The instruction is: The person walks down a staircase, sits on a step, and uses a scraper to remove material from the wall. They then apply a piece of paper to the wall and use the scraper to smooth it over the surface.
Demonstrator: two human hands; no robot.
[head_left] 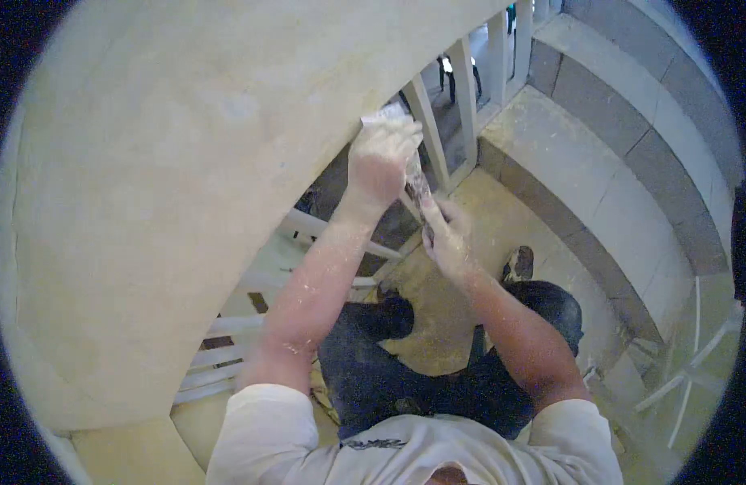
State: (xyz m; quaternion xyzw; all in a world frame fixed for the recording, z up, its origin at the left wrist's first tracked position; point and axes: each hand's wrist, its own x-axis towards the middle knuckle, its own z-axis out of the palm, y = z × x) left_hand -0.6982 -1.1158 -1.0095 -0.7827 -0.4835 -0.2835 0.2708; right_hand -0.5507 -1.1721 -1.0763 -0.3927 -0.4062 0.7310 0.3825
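Plaster-dusted putty knife (416,187), probably light and stiff-bladed: left hand (381,158) clenched near the blade, right hand (447,238) gripping its handle, the surest hold.

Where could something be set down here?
Bare: the dusty beige floor between the dark shoe and the curved grey steps, and those treads. Crowded: left hand and right hand grip a plaster-caked scraper between the cream curved wall and white balusters.
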